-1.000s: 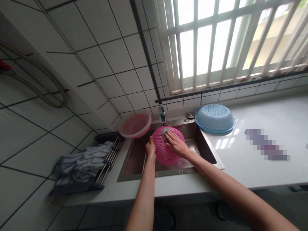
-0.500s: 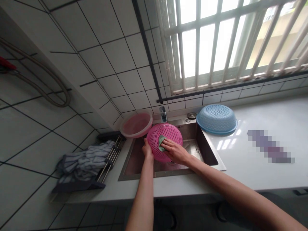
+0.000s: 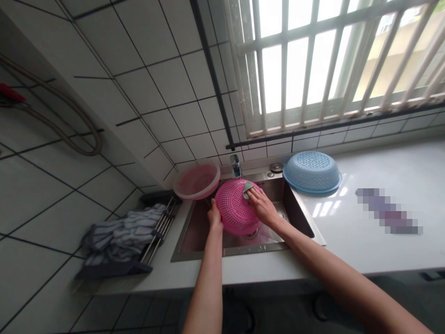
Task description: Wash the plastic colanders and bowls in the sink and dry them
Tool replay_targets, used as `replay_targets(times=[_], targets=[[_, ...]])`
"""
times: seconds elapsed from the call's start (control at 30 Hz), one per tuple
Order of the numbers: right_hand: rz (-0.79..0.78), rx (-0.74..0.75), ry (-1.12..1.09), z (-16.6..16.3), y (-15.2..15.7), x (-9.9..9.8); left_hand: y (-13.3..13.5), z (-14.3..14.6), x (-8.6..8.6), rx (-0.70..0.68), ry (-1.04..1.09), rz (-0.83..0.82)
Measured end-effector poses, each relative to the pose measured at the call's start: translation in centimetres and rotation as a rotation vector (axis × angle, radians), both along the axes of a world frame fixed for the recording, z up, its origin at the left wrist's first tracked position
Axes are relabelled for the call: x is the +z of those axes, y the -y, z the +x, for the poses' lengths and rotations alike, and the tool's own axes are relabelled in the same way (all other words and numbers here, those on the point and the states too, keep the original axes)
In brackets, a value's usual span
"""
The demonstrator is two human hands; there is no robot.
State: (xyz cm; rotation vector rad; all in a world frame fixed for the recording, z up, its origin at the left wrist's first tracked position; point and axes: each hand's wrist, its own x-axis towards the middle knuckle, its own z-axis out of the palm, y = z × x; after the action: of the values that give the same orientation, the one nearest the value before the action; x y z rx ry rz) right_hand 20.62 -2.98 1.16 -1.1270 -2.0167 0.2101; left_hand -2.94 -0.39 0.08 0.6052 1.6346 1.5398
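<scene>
Wiping step in hand, by the look of it; can't judge how far along. Big stuff first. Bench (image 3: pixel 368 162) runs off right under the window. Sink (image 3: pixel 194 256) is set into it; most swing room is in its right part. Blue basket (image 3: pixel 312 171) lies upside down by the back-right corner, edge close to the rim. Pink basin (image 3: pixel 196 178) overhangs the back-left corner, so clearance is thin there.

Pink colander (image 3: pixel 234 211) is held over the sink, dome up; can't tell if its lower edge touches bottom. Right hand (image 3: pixel 264 208): fingers together, nearly straight, pressing on the dome. Left hand (image 3: pixel 214 215): holds the left edge, thumb showing, other fingers hidden, so can't tell how tight. Faucet (image 3: pixel 235 166) is just behind the colander's top edge; upward strokes could knock it. Green cloth (image 3: pixel 247 189) sits under the right fingertips, upper right of the dome.

My read: next move calls for a steady left hold, cloth shifted onto uncovered mesh, away from the faucet.
</scene>
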Motion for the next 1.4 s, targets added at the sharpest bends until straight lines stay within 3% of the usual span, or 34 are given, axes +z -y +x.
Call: replay_targets(times=[0.13, 0.3, 0.47, 0.57, 0.77, 0.93, 1.07, 1.23, 1.3, 1.4], targets=[[0.018, 0.097, -0.093, 0.1, 1.1, 0.6, -0.1, -0.4, 0.0, 0.019, 0.042, -0.016], [-0.061, 0.264, -0.297, -0.9, 2.3, 1.3, -0.3, 0.1, 0.3, -0.038, -0.098, -0.016], [-0.413, 0.053, -0.869, 1.3, -0.7, 0.3, 0.3, 1.3, 1.1, -0.203, -0.441, 0.146], [-0.55, -0.088, -1.023, 2.7, -2.5, -1.2, 0.9, 2.7, 1.8, -0.331, -0.65, 0.164], [-0.813, -0.048, -0.852, 2.4, -2.1, -2.5, 2.7, 5.0, 2.8, -0.619, -0.574, 0.134], [-0.886, -0.067, -0.815, 2.5, -1.7, -2.5, 3.4, 5.6, 2.6, -0.925, -0.692, 0.292], [-0.889, -0.08, -0.868, 3.0, -2.2, -3.0, 3.9, 6.2, 2.7, -1.0, -0.741, 0.301], [-0.866, -0.165, -0.831, 3.2, -2.8, -3.8, 4.1, 6.9, 2.9, -1.093, -0.49, 0.238], [-0.838, -0.19, -0.801, 3.3, -2.8, -3.8, 3.4, 6.6, 2.5, -1.054, -0.416, 0.26], [-0.762, -0.296, -0.688, 3.3, -2.5, -3.4, 1.6, 5.0, 1.7, -0.678, -0.465, 0.32]])
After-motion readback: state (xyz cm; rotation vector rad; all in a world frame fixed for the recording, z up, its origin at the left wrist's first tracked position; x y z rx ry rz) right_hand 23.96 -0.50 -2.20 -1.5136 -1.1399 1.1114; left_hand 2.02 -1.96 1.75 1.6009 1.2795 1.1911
